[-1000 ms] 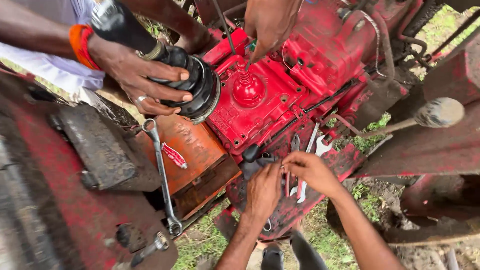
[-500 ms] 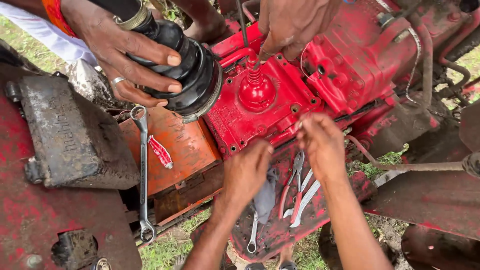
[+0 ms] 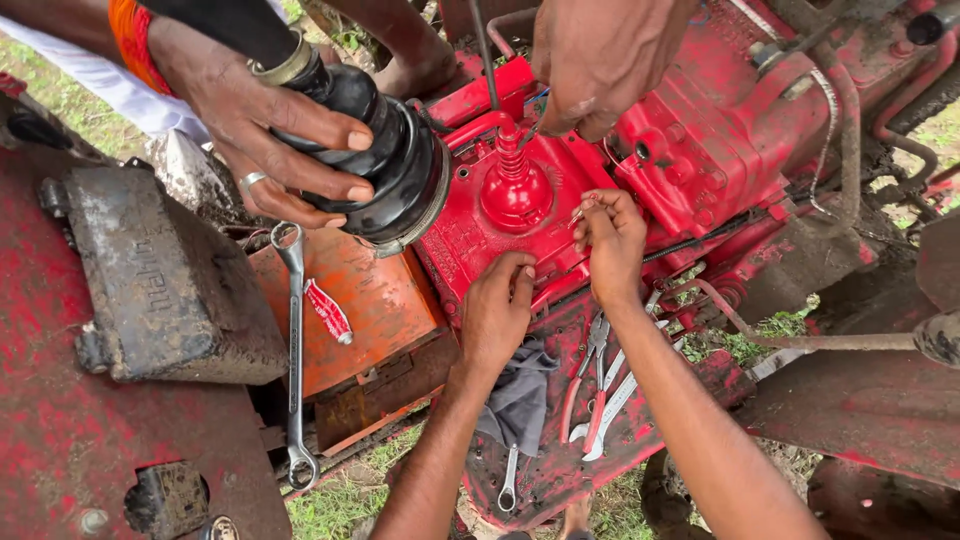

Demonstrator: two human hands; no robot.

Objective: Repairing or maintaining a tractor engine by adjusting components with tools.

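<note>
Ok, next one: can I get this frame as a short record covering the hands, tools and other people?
setting: red machine, grass below
left hand: rests on the red cover, nothing visible in it
right hand: pinches a small part beside the lever base
other people: one ringed hand grips a black rubber boot; another hand is at the lever
tools: long spanner by the orange box; pliers beside a grey rag
</note>
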